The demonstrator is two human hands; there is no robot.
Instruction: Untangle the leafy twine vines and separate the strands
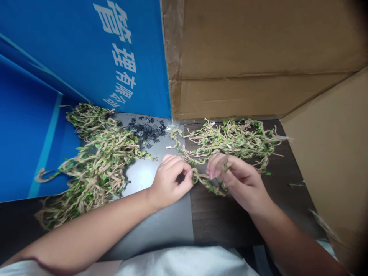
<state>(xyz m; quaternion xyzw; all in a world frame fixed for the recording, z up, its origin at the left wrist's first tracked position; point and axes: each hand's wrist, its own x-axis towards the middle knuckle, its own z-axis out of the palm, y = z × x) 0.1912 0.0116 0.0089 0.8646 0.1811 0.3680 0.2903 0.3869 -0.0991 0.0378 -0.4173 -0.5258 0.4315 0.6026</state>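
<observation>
Between my hands hangs a twine strand with green leaves (214, 188). My left hand (171, 180) pinches one end of it between thumb and forefinger. The fingers of my right hand (237, 178) are closed on the strand's other side, where it loops up over them. Just beyond my hands lies a tangled pile of leafy twine (238, 140) on the dark wooden tabletop. A larger heap of the same leafy twine (100, 168) is at the left, beyond my left forearm.
Small black scraps (148, 130) are scattered on the grey surface (140, 176). A blue panel with white characters (86, 50) stands at the left and back. Brown cardboard (258, 46) walls the back and right side. A small green bit (295, 185) lies near the right edge.
</observation>
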